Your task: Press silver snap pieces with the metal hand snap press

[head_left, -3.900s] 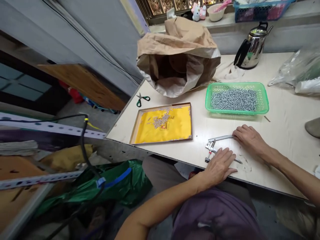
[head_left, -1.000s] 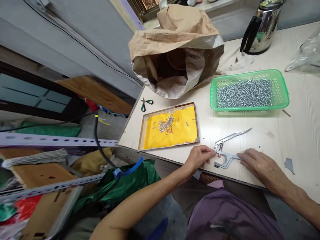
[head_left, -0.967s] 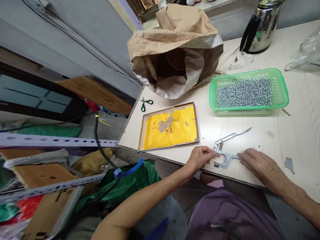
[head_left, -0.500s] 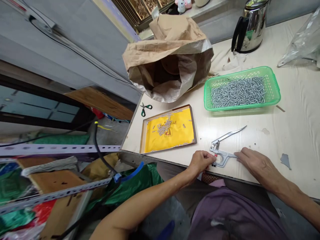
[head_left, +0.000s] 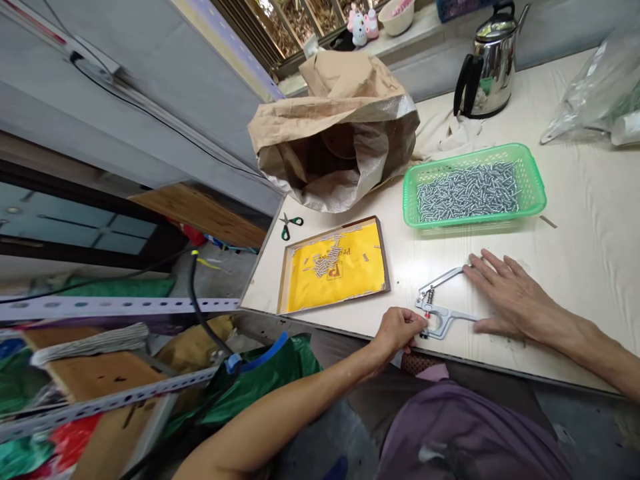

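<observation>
A pair of grey metal hand pliers [head_left: 441,320] with a coil spring and a red piece at the jaw lies on the table's front edge, handles spread. My left hand [head_left: 399,328] pinches at the jaw end; the fingertips hide whatever small part is between them. My right hand [head_left: 517,300] is open, fingers and thumb spread apart. Its fingertips touch the tip of the upper handle, and the thumb rests at the end of the lower one. A shallow tray [head_left: 284,283] lined with yellow material holds several small silvery pieces [head_left: 327,259].
A green plastic basket [head_left: 537,187] full of small ribbed metal pieces [head_left: 470,192] stands behind the pliers. Farther back are a brown paper sack [head_left: 300,120] and a steel kettle [head_left: 493,67]. Green-handled scissors [head_left: 286,230] lie near the left table edge, a clear plastic bag [head_left: 583,100] at right.
My right hand has opened and spread upward from the lower handle to span both handles. The upper handle has swung down a little. My left hand stays at the jaw.
</observation>
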### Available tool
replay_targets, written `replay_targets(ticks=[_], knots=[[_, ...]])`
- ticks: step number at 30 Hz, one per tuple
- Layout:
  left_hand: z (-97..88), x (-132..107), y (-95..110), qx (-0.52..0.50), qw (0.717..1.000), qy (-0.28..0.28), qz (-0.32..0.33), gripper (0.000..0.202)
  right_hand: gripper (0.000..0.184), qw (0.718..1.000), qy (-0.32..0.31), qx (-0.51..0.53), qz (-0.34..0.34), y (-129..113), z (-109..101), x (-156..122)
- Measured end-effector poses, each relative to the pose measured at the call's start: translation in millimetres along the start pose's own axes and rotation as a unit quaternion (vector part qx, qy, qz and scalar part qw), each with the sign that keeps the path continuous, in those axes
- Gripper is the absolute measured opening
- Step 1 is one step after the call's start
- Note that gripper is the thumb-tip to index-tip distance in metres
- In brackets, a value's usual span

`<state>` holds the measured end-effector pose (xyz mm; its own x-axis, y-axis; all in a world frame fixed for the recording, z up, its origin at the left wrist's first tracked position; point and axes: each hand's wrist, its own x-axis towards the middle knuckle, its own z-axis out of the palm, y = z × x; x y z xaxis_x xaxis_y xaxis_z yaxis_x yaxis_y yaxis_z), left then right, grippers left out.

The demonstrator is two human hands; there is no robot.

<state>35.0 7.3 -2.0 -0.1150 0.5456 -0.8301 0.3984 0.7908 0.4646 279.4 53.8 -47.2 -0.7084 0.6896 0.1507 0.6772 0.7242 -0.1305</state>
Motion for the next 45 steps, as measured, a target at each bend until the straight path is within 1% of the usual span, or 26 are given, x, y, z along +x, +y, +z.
replay_targets(ticks=[2, 4, 8, 10, 14, 17, 19, 20, 21, 22, 23, 24, 25, 27, 28, 29, 30, 31, 33, 36, 38, 39, 42, 43, 45], knots=[[1.0, -1, 0, 0.005, 1.000, 0.002, 0.000, 0.009, 0.095, 1.000, -0.024, -0.010, -0.012, 5, 1, 6], [1.7, -2, 0, 0.009, 1.000, 0.003, 0.001, 0.009, 0.097, 0.999, -0.043, -0.025, -0.015, 5, -2, 12], [2.4, -2, -3, 0.006, 1.000, 0.008, 0.004, 0.009, 0.094, 0.997, -0.068, -0.039, -0.005, -3, -13, 20], [2.9, -2, -4, 0.005, 1.000, 0.010, 0.005, 0.009, 0.085, 0.996, -0.077, -0.041, -0.002, -6, -18, 22], [3.4, -1, -3, 0.015, 1.000, 0.008, 0.000, 0.011, 0.059, 0.996, -0.080, -0.032, -0.001, -9, -21, 21], [2.0, -1, -4, 0.044, 0.999, 0.001, 0.007, 0.014, 0.051, 0.997, -0.070, -0.015, -0.001, -10, -21, 17], [0.9, -2, -9, 0.095, 0.994, 0.019, 0.042, 0.016, 0.047, 0.998, -0.060, -0.006, -0.005, -11, -19, 14], [0.7, -3, -12, 0.130, 0.987, 0.044, 0.081, 0.016, 0.045, 0.998, -0.055, -0.001, -0.007, -12, -19, 13], [1.2, -4, -15, 0.169, 0.974, 0.077, 0.133, 0.014, 0.043, 0.999, -0.052, 0.005, -0.009, -13, -18, 11], [2.5, -4, -18, 0.208, 0.952, 0.113, 0.196, 0.012, 0.040, 0.999, -0.049, 0.009, -0.009, -13, -18, 10], [4.7, -5, -21, 0.245, 0.922, 0.143, 0.262, 0.012, 0.038, 0.999, -0.046, 0.013, -0.011, -14, -17, 9], [8.0, -5, -22, 0.279, 0.889, 0.161, 0.326, 0.018, 0.037, 0.999, -0.043, 0.015, -0.012, -15, -17, 8], [12.0, -3, -21, 0.311, 0.854, 0.165, 0.383, 0.028, 0.035, 0.999, -0.041, 0.015, -0.012, -16, -17, 8], [21.4, 3, -14, 0.365, 0.792, 0.145, 0.467, 0.050, 0.032, 0.999, -0.041, 0.008, -0.012, -18, -17, 8], [26.0, 8, -8, 0.386, 0.768, 0.130, 0.495, 0.059, 0.032, 0.999, -0.043, 0.003, -0.013, -19, -17, 8], [29.9, 13, -1, 0.402, 0.750, 0.115, 0.512, 0.066, 0.033, 0.999, -0.045, -0.003, -0.012, -19, -18, 9], [32.9, 17, 6, 0.416, 0.739, 0.100, 0.520, 0.068, 0.035, 0.999, -0.047, -0.009, -0.012, -20, -19, 9], [34.9, 22, 13, 0.428, 0.735, 0.086, 0.520, 0.068, 0.038, 0.999, -0.050, -0.013, -0.012, -21, -20, 10], [36.1, 27, 23, 0.445, 0.733, 0.063, 0.510, 0.065, 0.045, 0.998, -0.056, -0.013, -0.009, -21, -22, 11], [34.4, 28, 29, 0.453, 0.736, 0.055, 0.499, 0.058, 0.051, 0.998, -0.057, -0.016, 0.018, -19, -24, 10], [34.5, 27, 27, 0.449, 0.741, 0.064, 0.496, 0.050, 0.046, 0.998, -0.050, -0.027, 0.034, -17, -25, 9], [35.3, 26, 26, 0.446, 0.742, 0.071, 0.495, 0.044, 0.039, 0.998, -0.047, -0.030, 0.032, -17, -24, 9], [39.3, 27, 20, 0.445, 0.741, 0.088, 0.496, 0.025, 0.009, 0.999, -0.030, -0.023, -0.003, -19, -20, 6], [40.4, 28, 19, 0.447, 0.738, 0.091, 0.497, 0.019, 0.010, 0.999, -0.021, -0.020, -0.014, -20, -19, 6], [41.5, 31, 18, 0.450, 0.731, 0.098, 0.503, 0.016, 0.021, 0.999, -0.003, -0.016, -0.029, -23, -16, 4]])
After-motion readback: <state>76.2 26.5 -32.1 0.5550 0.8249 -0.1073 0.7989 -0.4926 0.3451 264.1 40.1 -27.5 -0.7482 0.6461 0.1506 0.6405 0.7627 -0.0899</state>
